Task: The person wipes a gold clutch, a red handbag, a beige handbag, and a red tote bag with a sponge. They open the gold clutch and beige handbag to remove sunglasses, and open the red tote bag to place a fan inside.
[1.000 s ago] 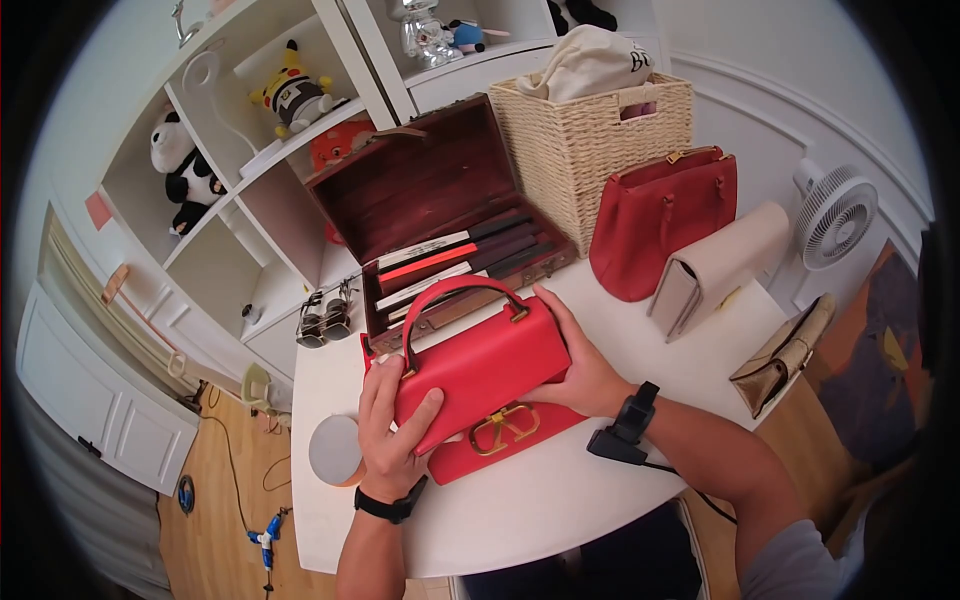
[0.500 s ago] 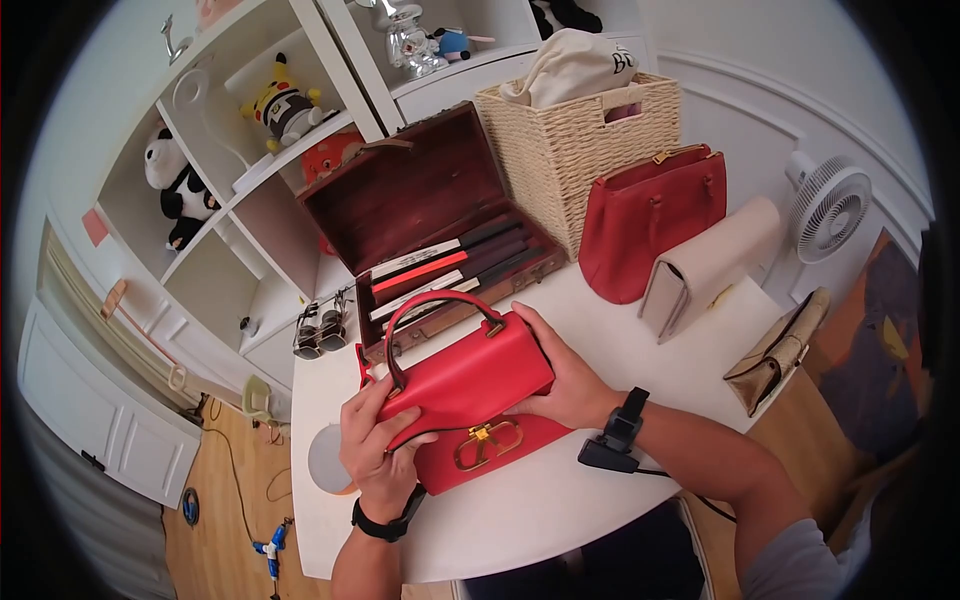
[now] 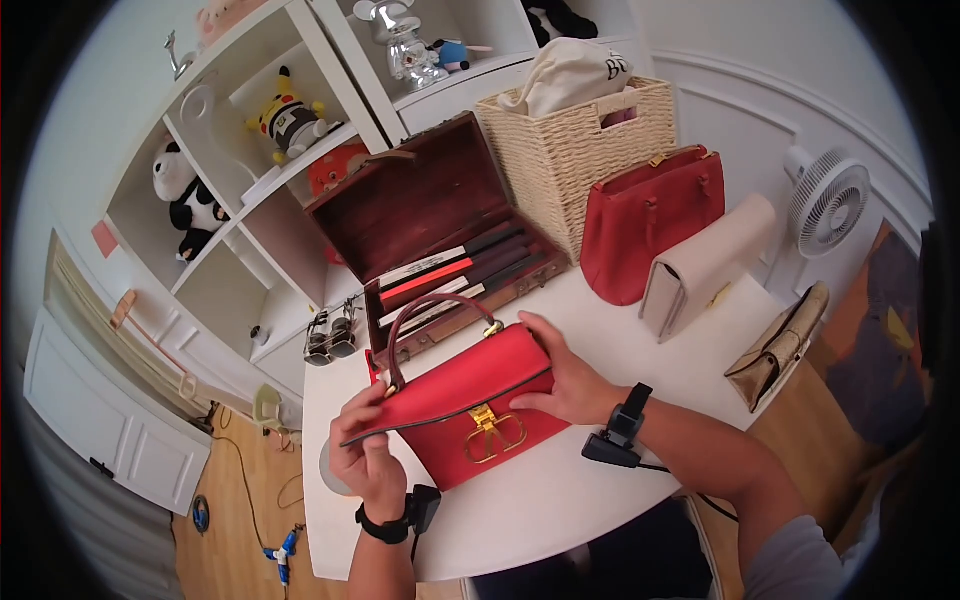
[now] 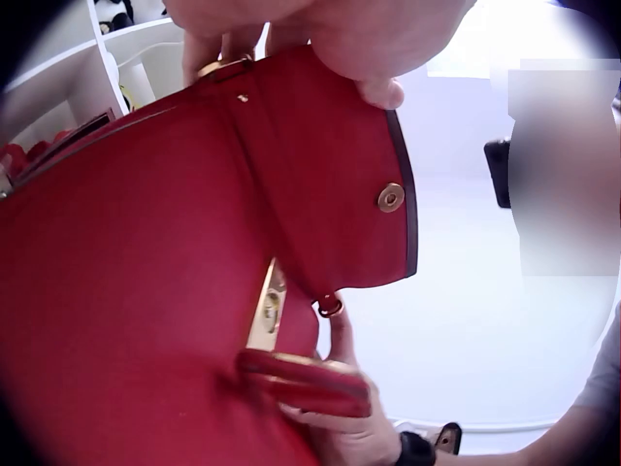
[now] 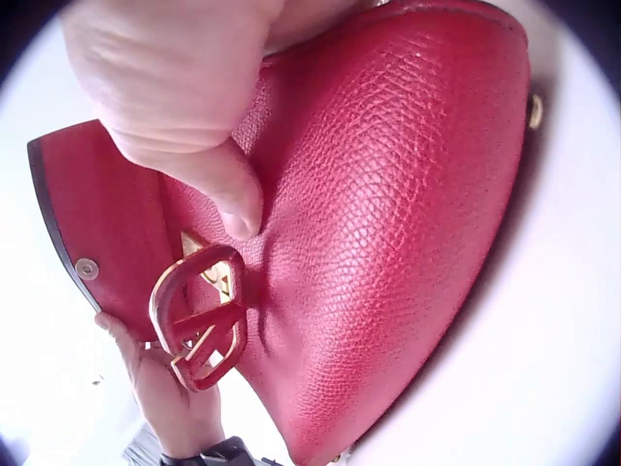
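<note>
A red handbag stands tilted on the white table, its dark red handle up. Its front flap is lifted, showing a round metal snap inside. My left hand pinches the flap's left corner between thumb and fingers. At the bag's right end my right hand grips the body, thumb pressing on the front beside the gold clasp. In the right wrist view the clasp hangs below that thumb.
Behind the bag lies an open wooden case with books. A wicker basket, a darker red bag, a beige bag and a gold pouch stand to the right. Sunglasses and a round item are at the left.
My left hand has shifted from the bag's left end onto the flap corner and raised it, away from the front. My right thumb has moved onto the bag's front.
</note>
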Available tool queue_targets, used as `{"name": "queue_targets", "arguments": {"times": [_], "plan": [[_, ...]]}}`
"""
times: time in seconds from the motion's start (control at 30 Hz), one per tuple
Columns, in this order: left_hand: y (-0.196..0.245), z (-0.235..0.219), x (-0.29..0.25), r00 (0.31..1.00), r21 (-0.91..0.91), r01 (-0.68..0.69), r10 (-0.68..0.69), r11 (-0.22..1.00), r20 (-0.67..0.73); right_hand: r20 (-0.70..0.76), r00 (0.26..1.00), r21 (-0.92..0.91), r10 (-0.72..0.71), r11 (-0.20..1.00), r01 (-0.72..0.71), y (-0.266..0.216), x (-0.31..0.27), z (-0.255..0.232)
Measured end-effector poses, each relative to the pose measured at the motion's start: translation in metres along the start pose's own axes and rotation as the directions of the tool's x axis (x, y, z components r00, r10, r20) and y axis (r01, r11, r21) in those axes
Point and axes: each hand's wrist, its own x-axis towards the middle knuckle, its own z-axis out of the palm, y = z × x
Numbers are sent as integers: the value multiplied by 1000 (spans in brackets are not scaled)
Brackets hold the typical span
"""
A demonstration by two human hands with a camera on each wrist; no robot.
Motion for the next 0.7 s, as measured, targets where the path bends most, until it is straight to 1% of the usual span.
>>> {"name": "queue_targets", "arguments": {"times": [0.03,0.07,0.1,0.13,0.17,0.2,0.27,0.3,0.33,0.37,0.4,0.43,0.47,0.5,0.53,0.57,0.6,0.63,0.67,0.7], "plan": [[0,5,1,1000,2,-16,16,1000,-12,-84,995,50,-50,997,55,10,-1,3],[-1,7,3,999,7,-32,32,999,-24,-75,996,51,-55,997,59,18,1,5],[-5,2,0,999,44,-32,31,999,9,-159,981,166,-113,976,139,26,2,8],[-4,1,-1,999,50,-33,33,998,2,-249,956,271,-158,936,225,25,5,8],[-4,1,-2,1000,92,-21,20,996,18,-181,980,192,-85,974,120,19,0,-1],[-4,0,-4,999,133,-9,5,991,32,-175,981,196,-86,973,120,11,1,-2],[-1,-1,-4,1000,141,-5,1,990,32,-107,992,228,-65,970,88,-8,4,-5],[1,1,-4,1000,106,5,-7,994,13,-83,995,239,-58,968,76,-17,6,-8],[3,3,-4,1000,69,14,-14,998,-3,-38,987,89,-157,983,159,-24,8,-12],[5,9,-2,1000,70,15,-15,997,-4,19,969,-59,-246,967,247,-28,10,-15],[6,18,1,995,-4,-24,23,1000,-95,20,969,-59,-246,967,246,-27,10,-14],[6,22,2,981,-74,-70,55,995,-187,25,957,-87,-288,953,289,-25,11,-14],[1,21,0,981,-75,-69,54,995,-187,30,943,-116,-330,936,332,-24,11,-13],[-7,18,-3,959,-14,-104,96,995,-265,29,944,-116,-329,937,330,-25,11,-13],[-13,13,-6,930,49,-133,141,990,-338,1,953,-162,-304,940,300,-25,10,-12],[-14,5,-12,932,48,-132,140,990,-335,-30,960,-206,-279,941,268,-25,10,-12],[-14,-6,-20,977,170,-53,86,984,-193,-35,960,-207,-278,942,265,-27,10,-11],[-11,-8,-20,999,297,3,13,955,-53,-69,974,-188,-217,961,201,-29,10,-11],[-6,-5,-19,994,451,-107,99,886,41,-102,983,-167,-155,976,137,-31,11,-11],[0,3,-15,978,525,-207,157,826,139,-123,975,-155,-183,974,164,-30,13,-11]]}}
